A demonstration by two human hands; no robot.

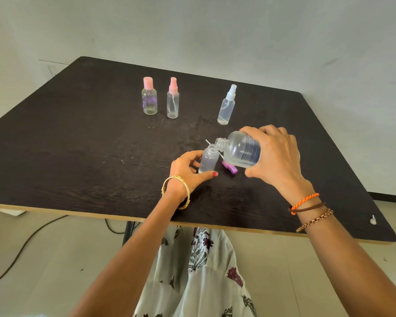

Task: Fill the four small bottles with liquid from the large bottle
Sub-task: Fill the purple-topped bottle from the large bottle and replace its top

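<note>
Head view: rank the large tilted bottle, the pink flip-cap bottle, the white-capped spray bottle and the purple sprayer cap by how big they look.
1. Large bottle, partly covered by the right hand.
2 and 3. Pink flip-cap bottle and white-capped spray bottle: too alike to rank, and both stand farther away.
4. Purple sprayer cap, clearly smallest.

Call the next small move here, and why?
Probably tip the large bottle slightly further: the right hand holds it tilted, mouth just above the open small bottle that the left hand steadies, which looks only partly filled.
</note>
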